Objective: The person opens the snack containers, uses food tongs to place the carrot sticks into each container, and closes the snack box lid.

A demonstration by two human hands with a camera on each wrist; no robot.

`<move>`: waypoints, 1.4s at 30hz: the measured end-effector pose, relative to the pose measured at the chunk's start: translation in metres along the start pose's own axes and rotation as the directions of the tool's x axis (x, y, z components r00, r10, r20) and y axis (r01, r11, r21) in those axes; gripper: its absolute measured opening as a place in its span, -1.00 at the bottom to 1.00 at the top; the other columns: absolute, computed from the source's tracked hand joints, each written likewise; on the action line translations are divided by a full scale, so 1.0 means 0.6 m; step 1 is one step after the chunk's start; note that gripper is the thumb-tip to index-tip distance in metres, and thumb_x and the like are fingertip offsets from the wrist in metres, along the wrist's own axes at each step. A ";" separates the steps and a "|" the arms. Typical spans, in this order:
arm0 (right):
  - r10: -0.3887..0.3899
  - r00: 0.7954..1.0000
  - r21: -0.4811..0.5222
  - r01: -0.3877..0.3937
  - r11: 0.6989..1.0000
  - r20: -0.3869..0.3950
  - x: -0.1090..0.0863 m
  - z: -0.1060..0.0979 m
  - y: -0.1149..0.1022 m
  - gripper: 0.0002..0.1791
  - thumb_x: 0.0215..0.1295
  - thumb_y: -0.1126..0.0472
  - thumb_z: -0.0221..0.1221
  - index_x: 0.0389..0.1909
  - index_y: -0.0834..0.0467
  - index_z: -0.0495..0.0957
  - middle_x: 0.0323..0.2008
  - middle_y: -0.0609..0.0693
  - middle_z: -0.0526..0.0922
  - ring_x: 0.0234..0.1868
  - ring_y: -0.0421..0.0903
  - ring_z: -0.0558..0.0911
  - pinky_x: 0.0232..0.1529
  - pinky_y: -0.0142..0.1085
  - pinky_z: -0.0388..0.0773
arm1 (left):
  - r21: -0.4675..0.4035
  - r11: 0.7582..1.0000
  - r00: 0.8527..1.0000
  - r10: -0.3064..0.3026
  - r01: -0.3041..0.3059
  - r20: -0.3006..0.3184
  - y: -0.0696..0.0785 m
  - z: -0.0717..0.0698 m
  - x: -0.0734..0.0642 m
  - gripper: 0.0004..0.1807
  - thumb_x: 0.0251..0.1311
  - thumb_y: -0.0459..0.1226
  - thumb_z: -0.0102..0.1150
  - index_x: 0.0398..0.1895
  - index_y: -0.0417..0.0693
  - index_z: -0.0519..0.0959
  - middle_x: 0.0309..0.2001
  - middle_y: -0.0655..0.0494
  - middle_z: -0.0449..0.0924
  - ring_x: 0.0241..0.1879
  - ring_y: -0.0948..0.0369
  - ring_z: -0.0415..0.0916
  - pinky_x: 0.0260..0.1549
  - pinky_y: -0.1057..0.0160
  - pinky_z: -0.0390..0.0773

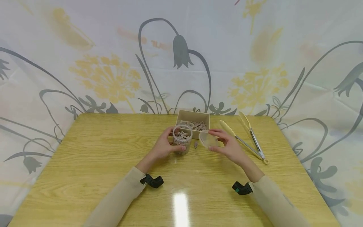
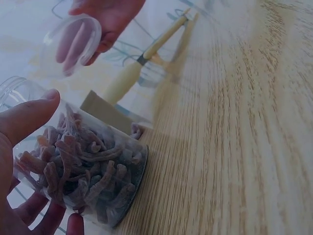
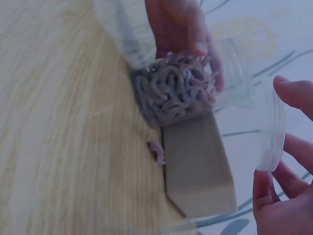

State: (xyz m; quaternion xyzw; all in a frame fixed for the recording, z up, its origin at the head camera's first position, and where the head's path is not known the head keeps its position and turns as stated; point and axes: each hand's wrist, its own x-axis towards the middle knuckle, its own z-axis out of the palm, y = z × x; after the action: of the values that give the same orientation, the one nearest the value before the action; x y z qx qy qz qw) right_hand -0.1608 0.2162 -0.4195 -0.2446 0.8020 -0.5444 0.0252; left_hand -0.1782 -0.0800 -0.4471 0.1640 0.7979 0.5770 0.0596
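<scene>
My left hand [image 1: 164, 145] grips a clear plastic jar [image 2: 124, 142] round its side, thumb on the near wall. Greyish-brown dried strips [image 2: 93, 171] fill much of the jar, and its mouth is uncovered. My right hand [image 1: 227, 145] holds a translucent round lid [image 3: 272, 129] by the rim between thumb and fingers, a little right of the jar. Behind the jar stands a beige rectangular box [image 3: 198, 166] with more of the same strips [image 1: 198, 126] inside. One loose piece [image 3: 156, 152] lies on the table beside the box.
Metal tongs [image 1: 256, 143] with pale yellow tips lie spread on the table to the right, beyond my right hand. The wood-grain table [image 1: 107, 157] ends at the back against a flower-patterned cloth [image 1: 158, 63].
</scene>
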 end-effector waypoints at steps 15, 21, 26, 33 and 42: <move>-0.090 0.996 -0.080 0.090 0.993 0.005 0.076 0.039 -0.037 -0.38 0.18 0.35 0.39 0.29 0.31 0.48 0.31 0.17 0.42 0.28 0.10 0.38 0.21 0.15 0.38 | -0.011 1.000 1.000 -0.010 0.010 0.002 -0.011 0.001 0.004 -0.06 -0.07 -0.25 0.60 0.41 -0.06 0.30 0.16 -0.02 0.41 0.07 0.04 0.41 -0.03 0.10 0.59; -0.125 0.992 -0.110 0.125 0.986 0.004 0.095 0.068 -0.043 -0.37 0.12 0.37 0.43 0.25 0.32 0.52 0.27 0.17 0.44 0.22 0.11 0.44 0.17 0.05 0.46 | -0.018 1.000 1.000 -0.014 0.015 0.010 -0.013 0.002 0.005 -0.07 -0.05 -0.28 0.59 0.41 -0.05 0.28 0.18 -0.02 0.40 0.08 0.03 0.41 -0.03 0.10 0.60; -0.143 0.990 -0.101 0.144 0.984 0.016 0.103 0.086 -0.042 -0.40 0.13 0.38 0.42 0.23 0.34 0.52 0.26 0.21 0.44 0.22 0.15 0.45 0.16 0.07 0.45 | -0.038 0.999 1.000 -0.012 0.012 0.007 -0.015 0.003 0.005 -0.09 -0.02 -0.30 0.57 0.41 -0.06 0.28 0.18 -0.06 0.39 0.08 0.01 0.40 -0.04 0.07 0.60; -0.131 0.991 -0.128 0.133 0.983 0.020 0.105 0.098 -0.039 -0.38 0.13 0.35 0.43 0.26 0.30 0.52 0.27 0.18 0.44 0.26 0.14 0.41 0.19 0.10 0.43 | -0.070 0.997 1.000 -0.022 0.023 0.022 -0.014 0.005 0.002 -0.09 -0.01 -0.33 0.55 0.42 -0.09 0.27 0.16 -0.10 0.38 0.07 0.01 0.40 -0.03 0.06 0.58; -0.159 0.987 -0.170 0.160 0.972 0.016 0.110 0.102 -0.044 -0.38 0.11 0.31 0.46 0.23 0.29 0.55 0.25 0.17 0.46 0.26 0.14 0.40 0.20 0.12 0.38 | -0.051 0.998 0.999 -0.032 0.033 0.027 -0.013 0.005 0.000 -0.04 -0.05 -0.36 0.57 0.44 -0.06 0.24 0.18 -0.07 0.37 0.13 0.02 0.39 -0.02 0.08 0.61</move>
State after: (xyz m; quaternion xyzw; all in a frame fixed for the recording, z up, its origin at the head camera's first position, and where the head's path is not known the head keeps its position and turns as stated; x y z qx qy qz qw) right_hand -0.1901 0.1282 -0.4060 -0.3102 0.8234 -0.4736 -0.0387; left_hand -0.1790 -0.0797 -0.4553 0.1571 0.7844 0.5941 0.0838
